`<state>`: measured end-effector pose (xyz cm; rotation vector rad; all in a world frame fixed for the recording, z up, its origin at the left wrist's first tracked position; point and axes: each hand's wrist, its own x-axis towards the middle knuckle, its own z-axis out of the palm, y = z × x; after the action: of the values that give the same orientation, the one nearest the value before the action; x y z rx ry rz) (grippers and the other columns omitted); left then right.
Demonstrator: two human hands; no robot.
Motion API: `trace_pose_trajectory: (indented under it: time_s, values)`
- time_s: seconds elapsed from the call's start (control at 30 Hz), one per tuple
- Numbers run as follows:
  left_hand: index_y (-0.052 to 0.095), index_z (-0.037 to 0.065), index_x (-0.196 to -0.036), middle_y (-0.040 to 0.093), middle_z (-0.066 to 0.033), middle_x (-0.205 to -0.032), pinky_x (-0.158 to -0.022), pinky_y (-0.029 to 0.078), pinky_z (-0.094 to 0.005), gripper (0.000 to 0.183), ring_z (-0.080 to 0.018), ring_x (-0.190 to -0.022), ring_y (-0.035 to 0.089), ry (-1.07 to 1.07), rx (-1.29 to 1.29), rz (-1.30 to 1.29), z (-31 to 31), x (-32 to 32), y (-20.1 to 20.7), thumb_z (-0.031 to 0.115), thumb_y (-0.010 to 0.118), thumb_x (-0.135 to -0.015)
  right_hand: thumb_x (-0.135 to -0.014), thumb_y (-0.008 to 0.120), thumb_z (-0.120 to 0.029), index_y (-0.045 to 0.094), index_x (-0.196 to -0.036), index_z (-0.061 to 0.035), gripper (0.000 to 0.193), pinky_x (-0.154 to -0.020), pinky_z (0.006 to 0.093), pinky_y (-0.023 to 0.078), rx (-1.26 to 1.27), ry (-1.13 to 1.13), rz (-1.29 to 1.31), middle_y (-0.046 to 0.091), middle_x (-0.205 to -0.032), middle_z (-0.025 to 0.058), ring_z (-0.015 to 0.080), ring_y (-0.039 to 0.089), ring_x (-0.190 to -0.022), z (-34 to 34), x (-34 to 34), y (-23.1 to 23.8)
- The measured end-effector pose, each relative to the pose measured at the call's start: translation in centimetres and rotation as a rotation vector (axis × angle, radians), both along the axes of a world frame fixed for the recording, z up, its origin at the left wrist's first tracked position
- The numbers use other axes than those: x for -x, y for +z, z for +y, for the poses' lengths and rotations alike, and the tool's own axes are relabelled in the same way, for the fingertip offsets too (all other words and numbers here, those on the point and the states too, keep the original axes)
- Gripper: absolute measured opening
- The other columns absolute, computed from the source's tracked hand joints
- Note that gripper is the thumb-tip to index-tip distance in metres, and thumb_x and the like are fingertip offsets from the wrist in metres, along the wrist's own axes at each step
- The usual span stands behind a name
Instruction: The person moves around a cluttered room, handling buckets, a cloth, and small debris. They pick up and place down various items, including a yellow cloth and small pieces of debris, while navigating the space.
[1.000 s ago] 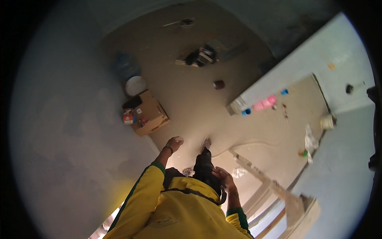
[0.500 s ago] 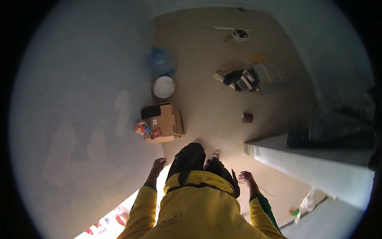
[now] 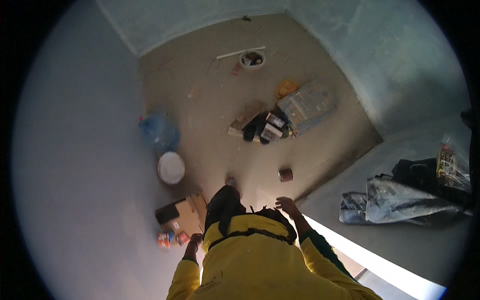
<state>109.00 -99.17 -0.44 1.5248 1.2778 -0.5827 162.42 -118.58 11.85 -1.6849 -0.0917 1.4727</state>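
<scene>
My left hand (image 3: 196,239) hangs beside my hip, close to a cardboard box (image 3: 189,218) by the left wall; its fingers are blurred and partly lost against my dark trousers. Out in front of my right hip, my right hand (image 3: 286,205) is open, fingers apart, with nothing in it. Ahead of it on the floor stands a small dark red can (image 3: 285,175). On the box lie a dark flat piece (image 3: 167,213) and small orange and red packs (image 3: 164,239). One of my feet (image 3: 230,181) shows ahead on the floor.
Along the left wall are a white bucket (image 3: 171,168) and a blue translucent bag (image 3: 160,132). Mid-floor lies a pile of boxes and dark items (image 3: 270,131) beside a flat grey panel (image 3: 307,106). Farther off stands a filled tub (image 3: 252,60). Clothing (image 3: 395,200) lies on a ledge at right.
I have stepped forward and the view has turned, so the box and bucket now sit lower and farther left. My right hand has come up and forward; the clothing on the ledge shows clearly.
</scene>
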Motion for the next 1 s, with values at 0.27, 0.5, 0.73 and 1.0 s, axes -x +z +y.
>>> trace_pose_trajectory:
  time_s: [0.27,0.5,0.73,1.0]
  values:
    - [0.067,0.006,-0.097,0.065,-0.0044,-0.083,-0.063,0.048,-0.0348,0.030,-0.0177,-0.068,0.060,-0.073,-0.143,-0.075,33.4,-22.5,6.5,0.034,0.062,-0.087,-0.093,0.045,-0.010,0.060,-0.113,0.0051,0.029,-0.085,0.0337,0.051,-0.138,-0.207,-0.236,0.067,-0.101,0.0121,0.0186,0.063,-0.089,9.6,-6.3,3.5]
    - [0.070,0.007,-0.097,0.068,-0.0092,-0.102,-0.084,0.049,-0.0366,0.037,-0.0235,-0.096,0.063,-0.334,-0.451,-0.380,43.1,-43.7,10.8,0.040,0.060,-0.085,-0.091,0.049,-0.017,0.063,-0.107,0.0051,0.031,-0.085,0.0304,0.051,0.025,-0.498,-0.177,0.065,-0.104,0.0152,0.0217,0.064,-0.097,10.5,-12.5,-3.6]
    - [0.069,0.012,-0.100,0.068,-0.0048,-0.102,-0.079,0.051,-0.0341,0.023,-0.0204,-0.096,0.064,-0.380,-0.136,-0.205,46.0,-49.2,12.5,0.031,0.059,-0.091,-0.090,0.053,-0.019,0.063,-0.105,-0.0079,0.021,-0.069,0.0390,0.044,0.312,-0.469,0.164,0.065,-0.089,0.0043,0.0163,0.060,-0.076,10.8,-15.8,-6.6]
    - [0.070,0.009,-0.091,0.071,-0.0078,-0.091,-0.072,0.053,-0.0382,0.022,-0.0233,-0.081,0.068,-0.828,-0.214,0.198,53.8,-51.7,12.7,0.029,0.064,-0.085,-0.094,0.049,-0.023,0.053,-0.125,-0.0058,0.036,-0.086,0.0425,0.045,-0.070,-0.746,0.053,0.066,-0.110,0.0107,0.0235,0.065,-0.096,16.0,-25.0,-10.8]
